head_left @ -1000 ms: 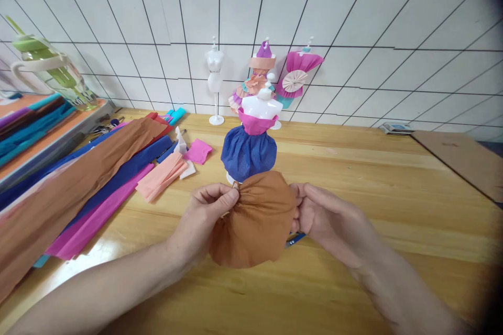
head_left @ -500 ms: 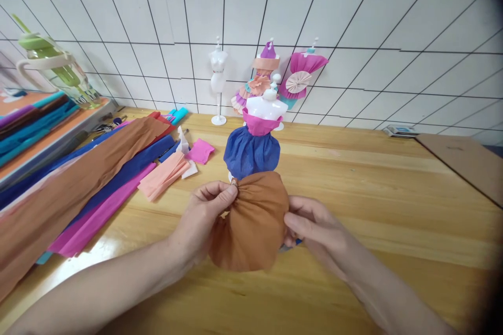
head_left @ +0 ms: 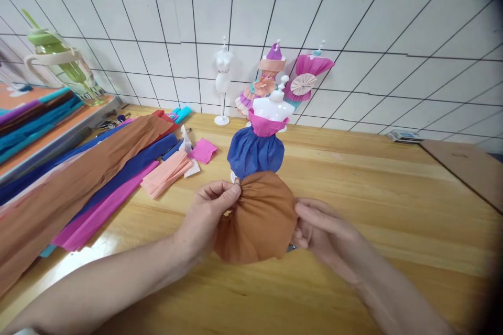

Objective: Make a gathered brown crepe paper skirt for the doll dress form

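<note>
I hold a gathered piece of brown crepe paper [head_left: 259, 217] above the wooden table [head_left: 373, 204]. My left hand [head_left: 208, 214] pinches its bunched corner between thumb and fingers. My right hand [head_left: 326, 235] grips the paper's right edge, its fingertips partly hidden behind the paper. Just behind the paper stands a small white mannequin [head_left: 271, 107] dressed in a pink top and a blue paper skirt [head_left: 255, 153].
Long strips of brown, blue and pink crepe paper [head_left: 102, 172] lie at the left, with a folded peach piece [head_left: 167, 174] and a pink scrap [head_left: 203, 150]. A bare mannequin [head_left: 222, 81] and two dressed ones [head_left: 291, 81] stand by the tiled wall. A green-lidded jug [head_left: 58, 65] sits far left.
The view has shifted slightly, and the brown paper has spread a little wider to the right. My right hand's fingers have shifted along its edge. The left pinch is unchanged.
</note>
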`<state>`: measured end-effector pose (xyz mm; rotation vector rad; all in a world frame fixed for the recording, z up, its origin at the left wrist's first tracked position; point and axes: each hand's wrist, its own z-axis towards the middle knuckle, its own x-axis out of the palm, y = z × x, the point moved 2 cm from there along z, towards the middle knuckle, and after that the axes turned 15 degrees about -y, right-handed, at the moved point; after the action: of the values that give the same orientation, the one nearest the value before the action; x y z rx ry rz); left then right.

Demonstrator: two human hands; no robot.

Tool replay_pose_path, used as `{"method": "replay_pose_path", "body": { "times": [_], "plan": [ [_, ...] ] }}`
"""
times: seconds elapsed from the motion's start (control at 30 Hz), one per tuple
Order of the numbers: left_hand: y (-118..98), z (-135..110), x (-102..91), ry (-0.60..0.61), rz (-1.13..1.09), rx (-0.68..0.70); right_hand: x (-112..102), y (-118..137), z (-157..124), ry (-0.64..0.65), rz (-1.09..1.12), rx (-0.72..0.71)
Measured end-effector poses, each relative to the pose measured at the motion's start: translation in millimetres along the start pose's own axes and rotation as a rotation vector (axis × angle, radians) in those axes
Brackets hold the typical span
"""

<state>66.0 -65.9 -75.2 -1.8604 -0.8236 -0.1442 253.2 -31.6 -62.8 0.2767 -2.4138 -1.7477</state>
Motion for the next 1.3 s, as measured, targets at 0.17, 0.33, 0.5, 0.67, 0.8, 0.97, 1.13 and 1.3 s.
{"method": "replay_pose_path", "body": {
  "times": [0.17, 0.33, 0.5, 0.67, 0.8, 0.97, 1.13, 1.3],
  "plan": [
    [-2, -6, 0.6, 0.121, 0.156, 0.133, -16, 40, -27, -0.526, -0.368, -0.835],
    [-9, -16, 5.1, 0.269, 0.455, 0.537, 4, 58, -28, -0.101, -0.631, -1.125],
    [-11, -23, 6.3, 0.393, 0.693, 0.907, 15, 54, -12, 0.059, -0.688, -1.020],
    [-10, -22, 7.4, 0.410, 0.751, 1.040, 19, 48, -10, 0.125, -0.658, -0.901],
    [-10, -20, 7.6, 0.407, 0.762, 1.003, 21, 44, -8, 0.162, -0.611, -0.817],
    [-9, -16, 5.6, 0.456, 0.805, 0.859, 22, 37, -6, 0.198, -0.568, -0.666],
    [-14, -14, 6.0, 0.556, 0.745, 1.043, 20, 32, -8, 0.208, -0.517, -0.614],
    [-15, -13, 7.3, 0.603, 0.746, 1.101, 19, 30, -8, 0.206, -0.499, -0.604]
  ]
}}
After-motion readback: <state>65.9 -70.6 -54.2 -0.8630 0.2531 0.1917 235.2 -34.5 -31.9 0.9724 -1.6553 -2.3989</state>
